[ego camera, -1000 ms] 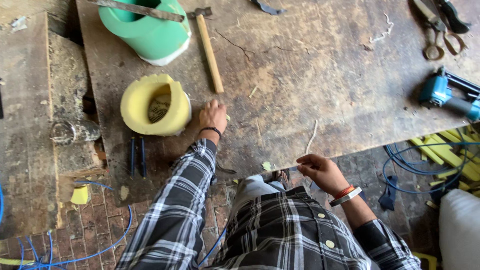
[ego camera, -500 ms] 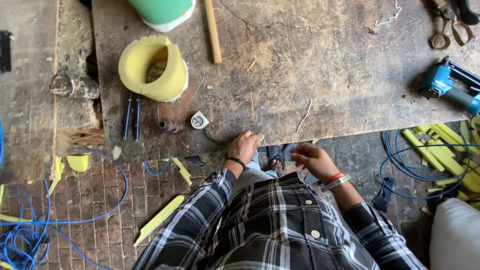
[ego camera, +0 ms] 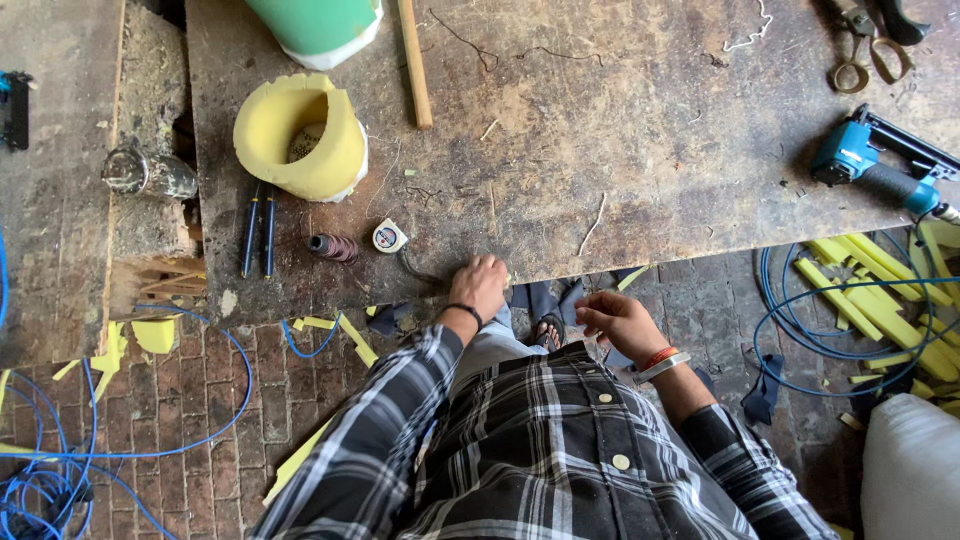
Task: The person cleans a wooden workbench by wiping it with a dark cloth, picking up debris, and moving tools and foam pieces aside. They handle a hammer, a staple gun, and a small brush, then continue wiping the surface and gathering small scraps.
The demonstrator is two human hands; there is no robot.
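Left hand point(ego camera: 482, 282) curls on the bench edge; tape measure point(ego camera: 389, 236) strap trails toward it; right hand point(ego camera: 618, 320) loosely curled, empty.

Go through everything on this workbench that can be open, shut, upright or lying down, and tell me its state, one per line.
Left hand: resting on the bench edge, holding nothing visible.
Right hand: off the bench, fingers loosely curled.
Yellow foam ring: standing, hollow side up.
Scissors: lying flat; blades cropped.
Blue staple gun: lying on its side.
Thread spool: lying on its side.
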